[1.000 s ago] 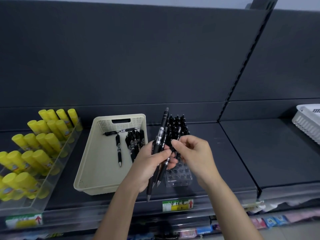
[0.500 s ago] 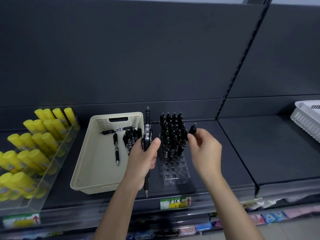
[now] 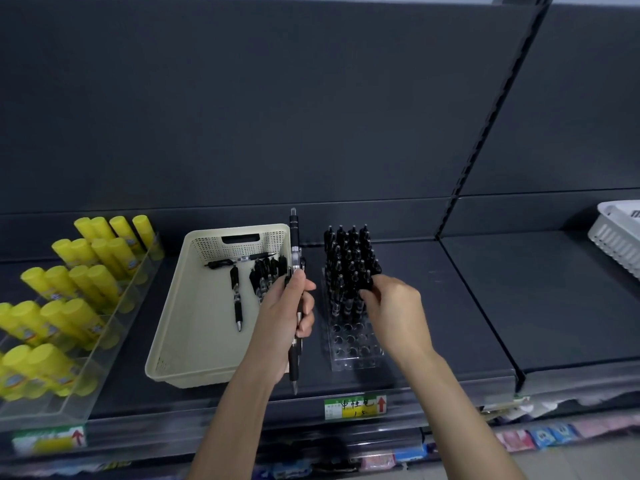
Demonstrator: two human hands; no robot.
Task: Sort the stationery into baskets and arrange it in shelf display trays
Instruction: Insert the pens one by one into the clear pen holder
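Note:
My left hand (image 3: 285, 313) grips a small bunch of black pens (image 3: 295, 244) upright between the cream basket (image 3: 180, 323) and the clear pen display tray (image 3: 356, 351). My right hand (image 3: 391, 306) pinches one black pen (image 3: 371, 276) at the right side of the tray, among the pens standing in its back rows (image 3: 346, 258). The tray's front holes stand empty. Several more black pens (image 3: 249, 275) lie in the basket's far end.
Yellow glue sticks (image 3: 69, 282) fill a clear tiered display (image 3: 114, 320) at the left. A white basket (image 3: 620, 233) sits on the shelf at the far right. A price label (image 3: 355, 407) hangs on the shelf's front edge.
My right hand took one pen from the bunch, carried it right and has lowered it into the tray. My left hand turned its pens upright and held still.

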